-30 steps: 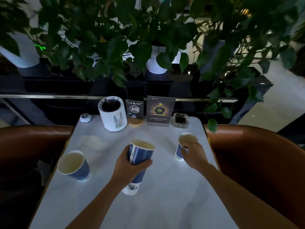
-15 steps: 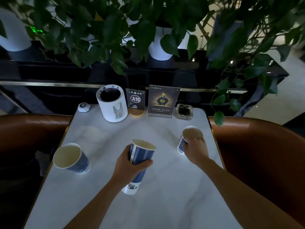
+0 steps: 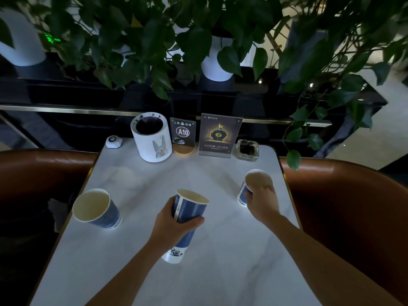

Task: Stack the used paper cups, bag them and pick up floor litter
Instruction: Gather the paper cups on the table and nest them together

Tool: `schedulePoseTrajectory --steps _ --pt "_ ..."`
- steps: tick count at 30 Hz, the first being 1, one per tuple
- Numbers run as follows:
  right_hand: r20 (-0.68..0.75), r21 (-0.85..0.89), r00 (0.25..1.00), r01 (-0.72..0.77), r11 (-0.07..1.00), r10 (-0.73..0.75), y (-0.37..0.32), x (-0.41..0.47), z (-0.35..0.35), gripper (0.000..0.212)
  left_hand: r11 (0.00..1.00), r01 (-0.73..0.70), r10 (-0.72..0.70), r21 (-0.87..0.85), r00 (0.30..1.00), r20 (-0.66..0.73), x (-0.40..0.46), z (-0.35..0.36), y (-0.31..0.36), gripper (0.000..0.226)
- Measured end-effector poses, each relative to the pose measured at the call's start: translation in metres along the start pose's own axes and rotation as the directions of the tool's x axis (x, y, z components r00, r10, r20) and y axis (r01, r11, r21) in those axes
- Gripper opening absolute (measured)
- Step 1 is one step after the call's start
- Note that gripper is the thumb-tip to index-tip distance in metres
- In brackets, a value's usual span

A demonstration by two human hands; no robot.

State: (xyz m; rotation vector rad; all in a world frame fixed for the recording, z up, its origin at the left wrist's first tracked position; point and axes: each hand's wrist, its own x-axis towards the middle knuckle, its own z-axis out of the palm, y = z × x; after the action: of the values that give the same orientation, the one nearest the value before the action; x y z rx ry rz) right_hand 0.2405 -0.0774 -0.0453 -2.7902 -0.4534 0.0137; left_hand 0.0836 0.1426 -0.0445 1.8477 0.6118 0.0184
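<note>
White marble-look table [image 3: 220,272] between brown leather seats [image 3: 353,206], leafy plants [image 3: 154,40] behind. Left hand [image 3: 174,226] wrapped around stacked blue paper cups [image 3: 187,215]; right hand [image 3: 262,202] gripping tilted cup [image 3: 254,184]; third cup [image 3: 97,209] standing left.

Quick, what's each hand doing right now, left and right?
Left hand: closed around a stack of blue paper cups.
Right hand: fingers closed on a single blue paper cup on the table.

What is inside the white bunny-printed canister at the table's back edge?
The canister's opening shows only a dark, shadowed interior; whatever it holds is hidden.
</note>
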Motion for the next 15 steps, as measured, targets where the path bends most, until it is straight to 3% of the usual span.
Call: schedulePoseTrajectory --steps 6,10,15 --pt "-0.002 0.166 0.999 -0.050 0.985 0.052 -0.004 -0.019 -0.017 0.002 1.000 -0.024 0.024 0.001 1.000 0.003 -0.017 -0.004 -0.003 0.048" --pt "-0.040 0.309 0.997 -0.049 0.950 0.064 -0.013 -0.040 -0.037 0.020 0.999 -0.033 0.033 -0.005 0.999 0.009 -0.037 -0.012 -0.007 0.051" --pt "-0.141 0.360 0.988 -0.002 0.933 0.057 -0.036 -0.084 -0.073 0.017 0.996 -0.075 0.074 0.042 0.997 0.020 -0.072 -0.022 -0.019 0.053"
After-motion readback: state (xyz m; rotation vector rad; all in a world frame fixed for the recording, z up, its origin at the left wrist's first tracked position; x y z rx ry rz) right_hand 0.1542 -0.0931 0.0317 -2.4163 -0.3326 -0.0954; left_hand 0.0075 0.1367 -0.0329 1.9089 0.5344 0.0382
